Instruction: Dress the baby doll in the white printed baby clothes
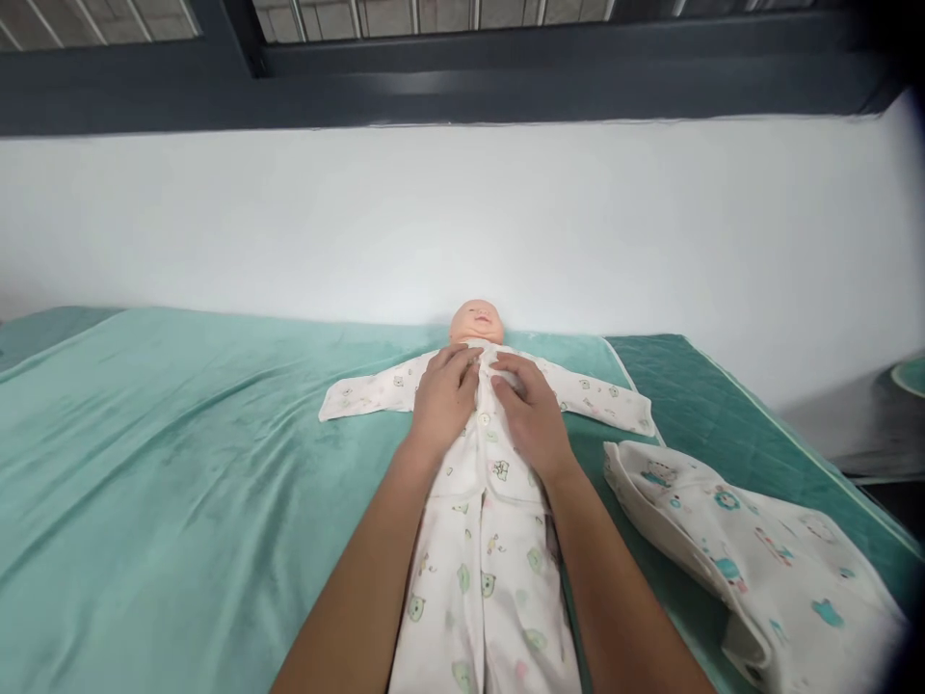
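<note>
A baby doll (pixel 477 320) lies on its back with its head by the wall. It wears a white, bear-print baby top (pixel 498 469), sleeves stretched out to both sides. The top's front edges meet down the middle, with a button showing at chest height. Matching baby pants (pixel 462 588) cover the legs below. My left hand (pixel 446 393) rests on the left of the chest, fingers reaching toward the collar. On the other side, my right hand (pixel 531 410) lies on the top with bent fingers, thumb apart from them. Neither hand visibly grips anything.
A green sheet (pixel 180 501) with soft wrinkles covers the bed, and a darker green quilted pad (pixel 694 395) shows at the right. A folded white printed cloth (pixel 752 540) lies right of the doll. Behind stands a white wall (pixel 289 222) below a dark window frame (pixel 434 82).
</note>
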### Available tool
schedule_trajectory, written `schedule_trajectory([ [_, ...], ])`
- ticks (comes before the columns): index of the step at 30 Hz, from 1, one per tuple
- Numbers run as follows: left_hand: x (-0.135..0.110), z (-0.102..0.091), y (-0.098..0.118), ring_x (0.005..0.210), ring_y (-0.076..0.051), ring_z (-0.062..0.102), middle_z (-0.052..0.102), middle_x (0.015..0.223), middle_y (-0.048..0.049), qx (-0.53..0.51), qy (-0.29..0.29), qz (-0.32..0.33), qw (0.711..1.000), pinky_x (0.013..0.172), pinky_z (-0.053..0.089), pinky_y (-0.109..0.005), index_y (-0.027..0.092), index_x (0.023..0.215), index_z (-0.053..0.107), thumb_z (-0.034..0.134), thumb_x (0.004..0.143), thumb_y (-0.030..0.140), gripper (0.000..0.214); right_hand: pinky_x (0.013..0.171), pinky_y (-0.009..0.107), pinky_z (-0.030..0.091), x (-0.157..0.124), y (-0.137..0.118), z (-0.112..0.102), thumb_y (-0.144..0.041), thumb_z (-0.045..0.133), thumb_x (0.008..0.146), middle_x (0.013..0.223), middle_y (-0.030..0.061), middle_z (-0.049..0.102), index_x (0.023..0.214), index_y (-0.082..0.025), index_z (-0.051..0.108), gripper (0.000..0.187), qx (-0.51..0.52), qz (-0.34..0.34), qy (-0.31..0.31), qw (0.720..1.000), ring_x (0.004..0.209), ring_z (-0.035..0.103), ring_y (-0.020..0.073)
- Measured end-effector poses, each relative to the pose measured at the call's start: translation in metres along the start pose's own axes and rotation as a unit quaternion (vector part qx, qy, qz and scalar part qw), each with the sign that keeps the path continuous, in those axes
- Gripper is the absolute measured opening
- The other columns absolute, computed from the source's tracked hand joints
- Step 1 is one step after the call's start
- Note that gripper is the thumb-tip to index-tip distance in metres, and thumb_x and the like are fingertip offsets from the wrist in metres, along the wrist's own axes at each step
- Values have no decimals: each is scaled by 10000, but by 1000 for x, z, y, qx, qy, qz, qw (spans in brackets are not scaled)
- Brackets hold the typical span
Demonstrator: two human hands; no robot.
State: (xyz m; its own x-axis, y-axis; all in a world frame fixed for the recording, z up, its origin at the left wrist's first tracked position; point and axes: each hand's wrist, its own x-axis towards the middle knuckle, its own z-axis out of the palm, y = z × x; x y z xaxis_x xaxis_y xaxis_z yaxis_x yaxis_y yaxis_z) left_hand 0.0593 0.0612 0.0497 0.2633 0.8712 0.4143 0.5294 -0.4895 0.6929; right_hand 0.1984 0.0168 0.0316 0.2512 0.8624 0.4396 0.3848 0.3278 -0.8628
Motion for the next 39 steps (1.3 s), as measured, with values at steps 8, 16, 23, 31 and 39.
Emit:
schedule_trajectory([
  [8, -32, -13, -5, 1416, -190, 391, 477, 1503, -16, -25, -20, 11, 999, 1216, 286, -396, 311, 1288, 633, 475, 983, 384, 352, 1165, 458, 333, -24, -6, -4, -291, 544, 929, 1390, 46, 550, 1161, -277, 639, 251, -43, -36, -9, 998, 1337, 460, 218],
  [16, -29, -14, -4, 1429, -199, 369, 476, 1501, 5, -1, -30, 21, 999, 1202, 313, -418, 360, 1321, 608, 415, 1005, 399, 373, 1120, 438, 402, -25, -11, -1, -276, 518, 950, 1414, 32, 533, 1184, -300, 641, 265, -96, -52, -4, 994, 1330, 482, 218],
  [23, -30, -14, -4, 1428, -190, 361, 465, 1510, 4, 9, -35, 17, 999, 1207, 300, -415, 348, 1346, 590, 399, 1013, 395, 387, 1119, 442, 412, -28, -16, 2, -303, 441, 993, 1441, 19, 533, 1259, -322, 652, 340, -195, -55, -19, 979, 1333, 494, 229],
  [31, -28, -11, -4, 1422, -178, 363, 476, 1498, -4, 20, -33, 22, 999, 1205, 290, -400, 329, 1347, 583, 406, 1010, 381, 384, 1082, 447, 438, -29, -19, 6, -315, 421, 992, 1436, 59, 541, 1318, -272, 629, 390, -240, -34, 11, 970, 1308, 507, 257],
  [39, -29, -11, -4, 1426, -183, 358, 469, 1504, 2, 12, -35, 18, 999, 1209, 282, -417, 345, 1335, 589, 406, 1008, 380, 377, 1090, 477, 413, -26, -13, 4, -304, 473, 959, 1405, 73, 547, 1305, -261, 599, 371, -181, -37, 14, 983, 1298, 495, 266],
])
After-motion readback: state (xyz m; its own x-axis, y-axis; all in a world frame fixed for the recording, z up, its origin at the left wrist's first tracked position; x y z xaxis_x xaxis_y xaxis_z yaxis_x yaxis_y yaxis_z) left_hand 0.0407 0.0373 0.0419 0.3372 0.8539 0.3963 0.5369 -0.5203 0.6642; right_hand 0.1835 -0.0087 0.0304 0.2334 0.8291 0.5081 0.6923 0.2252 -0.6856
